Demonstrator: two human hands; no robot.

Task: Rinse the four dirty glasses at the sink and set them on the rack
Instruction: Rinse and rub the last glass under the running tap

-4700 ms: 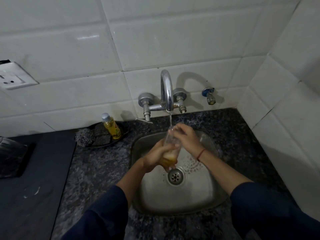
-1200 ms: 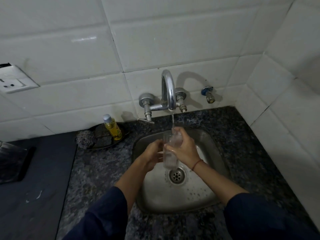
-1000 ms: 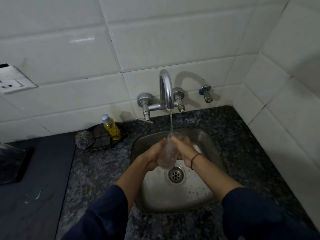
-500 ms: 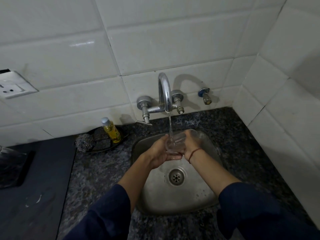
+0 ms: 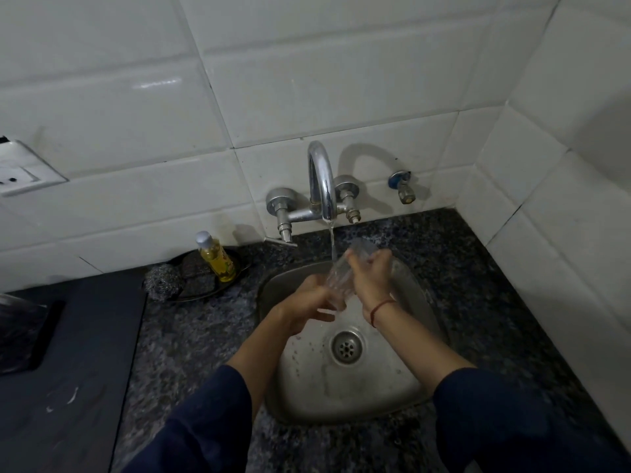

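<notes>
A clear drinking glass (image 5: 339, 279) is held tilted over the steel sink (image 5: 290, 380), its base up and away from me and its mouth down toward me. Water runs from the chrome tap (image 5: 322, 186) onto the side of the glass. My right hand (image 5: 370, 279) grips the upper part of the glass. My left hand (image 5: 309, 307) holds its lower end, fingers curled under the rim. No other glass and no rack are in view.
A yellow soap bottle (image 5: 216, 257), a steel scrubber (image 5: 162, 281) and a dark sponge sit on a small tray left of the sink. A speckled dark granite counter (image 5: 191, 339) surrounds the basin. White tiled walls close the back and right. A wall socket (image 5: 20, 172) is at far left.
The glass held yellowish liquid and foam 4.7 s ago; now it is clear. In the last second I turned it from mouth-up under the stream to tilted with its mouth down.
</notes>
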